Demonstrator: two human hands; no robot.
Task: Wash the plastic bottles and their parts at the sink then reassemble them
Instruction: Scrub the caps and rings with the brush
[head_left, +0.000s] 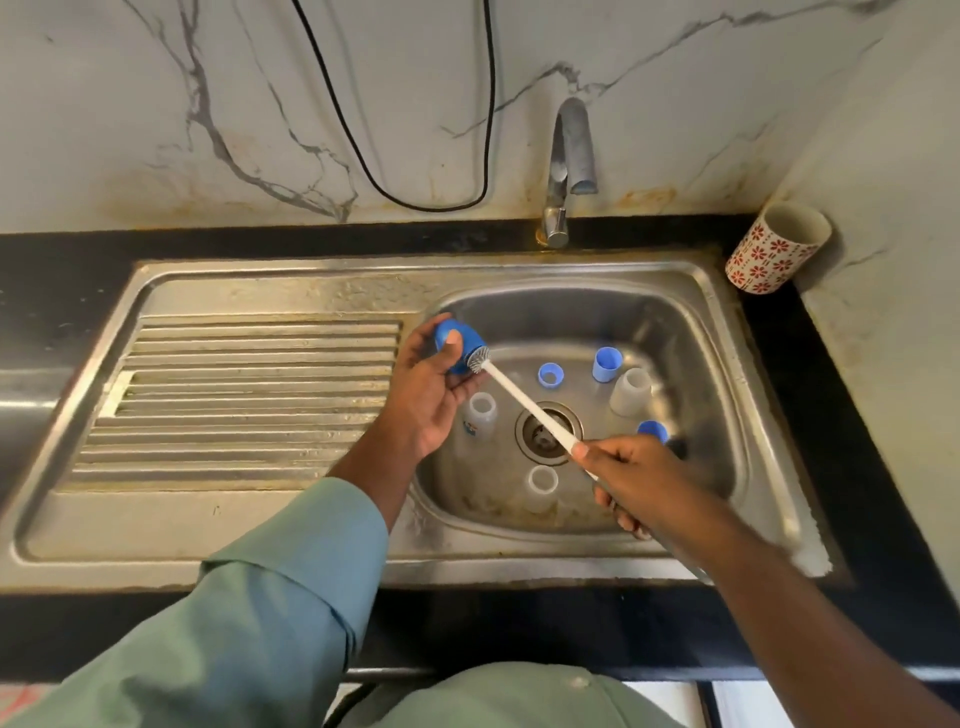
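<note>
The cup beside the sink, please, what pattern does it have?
White ceramic cup with red flowers, head view.

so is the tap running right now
Off, as far as the view shows: no stream falls from the tap spout into the sink.

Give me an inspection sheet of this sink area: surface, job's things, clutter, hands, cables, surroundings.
Surface: steel sink with ribbed drainboard, set in a black counter; stains along the rim.
Job's things: blue cap being scrubbed with a white brush; in the basin, three clear bottles and blue parts.
Clutter: red-flowered cup on the counter, leaning in the corner.
Hands: left hand holds the cap; right hand grips the brush handle.
Cables: black cable looping down the wall.
Surroundings: marble-look wall; tap, no water seen running.
</note>
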